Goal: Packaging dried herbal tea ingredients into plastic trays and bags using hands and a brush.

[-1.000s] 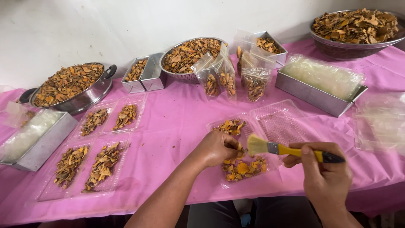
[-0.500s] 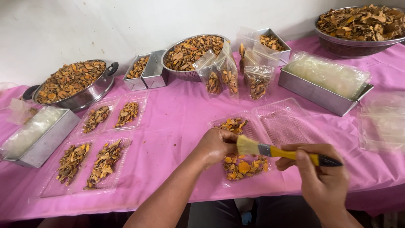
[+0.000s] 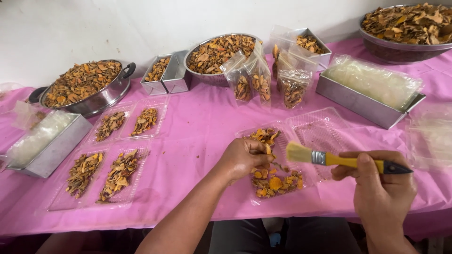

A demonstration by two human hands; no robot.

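Two hands are working: left hand [image 3: 242, 157] pinching dried slices [image 3: 275, 182] in tray [image 3: 301, 137], right hand [image 3: 381, 181] gripping brush [image 3: 329, 159]; brushing likely follows.

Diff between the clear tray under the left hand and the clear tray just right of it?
The near clear tray under the left hand holds orange-brown dried slices; the far clear tray to its right holds none, only specks. The left hand touches slices in the near tray; nothing touches the far one, though the brush in the right hand hangs over it. Both are transparent plastic on the pink tablecloth.
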